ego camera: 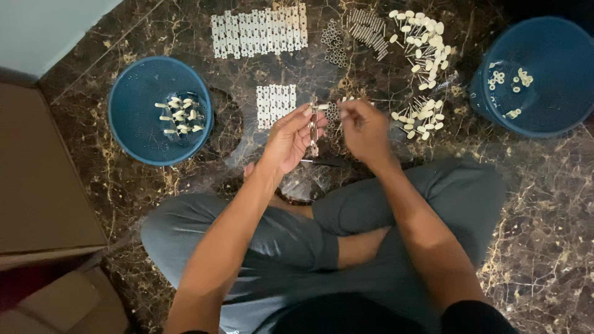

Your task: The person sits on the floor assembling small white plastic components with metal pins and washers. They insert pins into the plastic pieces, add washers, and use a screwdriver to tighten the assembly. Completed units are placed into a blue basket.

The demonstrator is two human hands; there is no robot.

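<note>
I sit cross-legged on a dark marbled floor. My left hand (pixel 291 137) grips a thin upright metal strip (pixel 314 137) between thumb and fingers. My right hand (pixel 365 128) pinches a small pale-headed pin at the strip's top end, by a little pile of metal springs (pixel 333 112). Both hands meet just above my knees. White-headed pins (pixel 424 44) lie scattered to the right of the hands, and more of them (pixel 421 116) lie close to my right hand.
A blue basket (pixel 133 133) at left holds several assembled white-headed pieces. Another blue basket (pixel 560 99) at right holds a few. Rows of white metal plates (pixel 258 31) and a smaller stack (pixel 276 102) lie ahead. Cardboard boxes (pixel 43 173) stand at left.
</note>
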